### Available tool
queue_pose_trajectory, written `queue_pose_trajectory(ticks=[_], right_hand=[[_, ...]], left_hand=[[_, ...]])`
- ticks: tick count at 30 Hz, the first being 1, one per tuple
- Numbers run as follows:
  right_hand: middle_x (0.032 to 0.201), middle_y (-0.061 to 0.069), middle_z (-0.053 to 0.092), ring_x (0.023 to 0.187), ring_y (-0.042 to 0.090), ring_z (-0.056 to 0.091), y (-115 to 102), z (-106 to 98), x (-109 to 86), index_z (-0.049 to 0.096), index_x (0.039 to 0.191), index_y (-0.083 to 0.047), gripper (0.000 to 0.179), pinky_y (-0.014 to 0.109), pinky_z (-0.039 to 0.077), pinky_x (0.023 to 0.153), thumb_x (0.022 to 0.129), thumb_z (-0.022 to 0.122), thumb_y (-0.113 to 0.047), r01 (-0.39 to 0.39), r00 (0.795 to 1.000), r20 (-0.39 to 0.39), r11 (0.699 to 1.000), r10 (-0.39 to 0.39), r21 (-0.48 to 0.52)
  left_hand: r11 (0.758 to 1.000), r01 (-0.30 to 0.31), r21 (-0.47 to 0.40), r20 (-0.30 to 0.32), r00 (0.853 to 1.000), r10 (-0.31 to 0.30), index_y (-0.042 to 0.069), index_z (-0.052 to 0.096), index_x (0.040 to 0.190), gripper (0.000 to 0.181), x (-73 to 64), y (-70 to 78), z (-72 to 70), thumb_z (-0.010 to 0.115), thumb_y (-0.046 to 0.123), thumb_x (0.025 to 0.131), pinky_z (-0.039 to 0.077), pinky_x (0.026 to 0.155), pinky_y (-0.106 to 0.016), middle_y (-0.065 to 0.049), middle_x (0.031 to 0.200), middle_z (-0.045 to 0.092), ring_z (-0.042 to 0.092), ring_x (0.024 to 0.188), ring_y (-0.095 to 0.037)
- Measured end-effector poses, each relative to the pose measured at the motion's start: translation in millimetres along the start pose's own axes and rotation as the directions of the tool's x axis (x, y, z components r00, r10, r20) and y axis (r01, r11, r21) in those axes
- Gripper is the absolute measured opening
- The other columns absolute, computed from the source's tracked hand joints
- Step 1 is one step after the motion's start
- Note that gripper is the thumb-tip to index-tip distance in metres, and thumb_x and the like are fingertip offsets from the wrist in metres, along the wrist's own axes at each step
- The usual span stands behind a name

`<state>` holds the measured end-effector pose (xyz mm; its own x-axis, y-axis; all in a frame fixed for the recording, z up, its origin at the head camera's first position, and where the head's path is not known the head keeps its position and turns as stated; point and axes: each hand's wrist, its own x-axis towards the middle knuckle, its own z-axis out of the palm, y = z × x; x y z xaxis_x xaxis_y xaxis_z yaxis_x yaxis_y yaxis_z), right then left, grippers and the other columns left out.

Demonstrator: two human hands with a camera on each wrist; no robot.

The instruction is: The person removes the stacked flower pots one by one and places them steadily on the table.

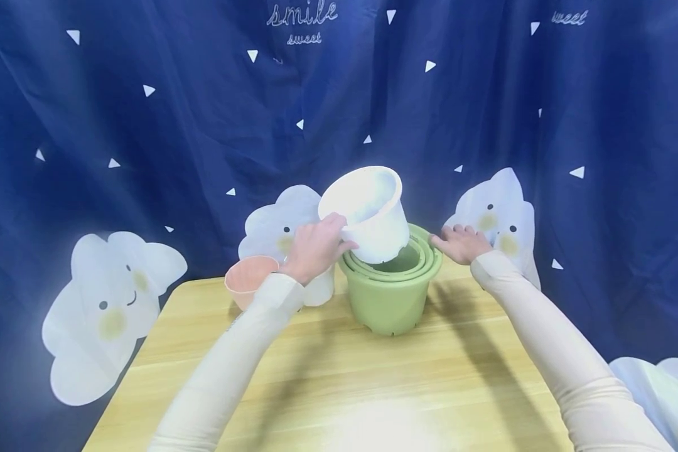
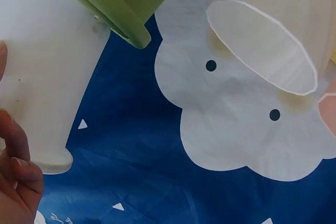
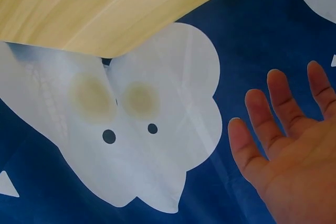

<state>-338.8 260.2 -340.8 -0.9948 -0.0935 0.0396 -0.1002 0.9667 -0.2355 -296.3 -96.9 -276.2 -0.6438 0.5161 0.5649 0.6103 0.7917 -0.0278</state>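
Observation:
My left hand (image 1: 318, 246) grips the rim of a white plastic flowerpot (image 1: 385, 233), which is tilted over several nested green flowerpots (image 1: 388, 307). The white pot's lower end hangs above the green pots' mouth; whether they touch is unclear. In the left wrist view, curled fingers (image 2: 16, 145) lie against the white flowerpot (image 2: 47, 66), beneath the green pot's rim (image 2: 123, 24). To the right of the green pots is my right hand (image 1: 462, 243), its thumb close to their rim. The right wrist view shows that right hand (image 3: 294, 150) with fingers spread and nothing held.
A pink pot (image 1: 248, 276) stands on the wooden table (image 1: 407, 376) at the back left. Next to it is another white pot (image 1: 321, 292), partly hidden by my left hand. Behind the table hangs a blue curtain (image 1: 203, 125) with white clouds and triangles.

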Motion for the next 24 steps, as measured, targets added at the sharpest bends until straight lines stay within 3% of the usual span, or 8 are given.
queue_pose_trajectory(ticks=[6, 12, 18, 24], right_hand=[[0.141, 0.029, 0.050, 0.129, 0.052, 0.045, 3.5, -1.1, -1.1, 0.049, 0.141, -0.002, 0.082, 0.072, 0.034, 0.106, 0.101, 0.022, -0.068, 0.006, 1.000, 0.002, 1.000, -0.006, 0.007], [0.148, 0.031, 0.046, 0.134, 0.055, 0.041, 6.1, -3.9, -2.3, 0.044, 0.148, -0.001, 0.085, 0.074, 0.031, 0.109, 0.101, 0.021, -0.068, 0.005, 1.000, 0.022, 1.000, -0.005, 0.025], [0.151, 0.032, 0.043, 0.138, 0.056, 0.038, 9.1, -7.9, -0.3, 0.040, 0.152, -0.001, 0.087, 0.074, 0.029, 0.111, 0.101, 0.020, -0.068, 0.000, 1.000, 0.029, 1.000, -0.001, 0.015], [0.151, 0.030, 0.045, 0.139, 0.055, 0.039, 7.4, -5.1, 3.0, 0.042, 0.151, -0.003, 0.086, 0.073, 0.030, 0.110, 0.101, 0.021, -0.069, 0.004, 0.999, 0.037, 1.000, -0.005, 0.014]], left_hand=[[0.999, 0.005, 0.040, -0.038, 0.999, -0.004, 0.015, 0.062, 0.095, 0.034, -0.8, -5.2, -6.3, 0.082, 0.041, 0.087, 0.047, 0.051, -0.042, 0.000, 0.093, 0.065, 0.060, 0.060, -0.028], [0.999, 0.018, 0.028, -0.098, 0.995, -0.015, 0.014, 0.059, 0.092, 0.036, -8.8, -22.0, -11.6, 0.083, 0.040, 0.085, 0.045, 0.050, -0.044, -0.001, 0.089, 0.064, 0.052, 0.054, -0.029], [1.000, 0.017, 0.005, -0.124, 0.992, -0.016, 0.011, 0.059, 0.092, 0.038, -25.2, -36.7, -16.3, 0.084, 0.038, 0.085, 0.046, 0.052, -0.045, -0.004, 0.089, 0.066, 0.051, 0.056, -0.028], [0.998, 0.056, 0.009, -0.093, 0.994, -0.055, 0.013, 0.058, 0.090, 0.036, -48.4, -43.9, -22.8, 0.083, 0.038, 0.087, 0.043, 0.053, -0.039, -0.001, 0.084, 0.061, 0.050, 0.059, -0.023]])
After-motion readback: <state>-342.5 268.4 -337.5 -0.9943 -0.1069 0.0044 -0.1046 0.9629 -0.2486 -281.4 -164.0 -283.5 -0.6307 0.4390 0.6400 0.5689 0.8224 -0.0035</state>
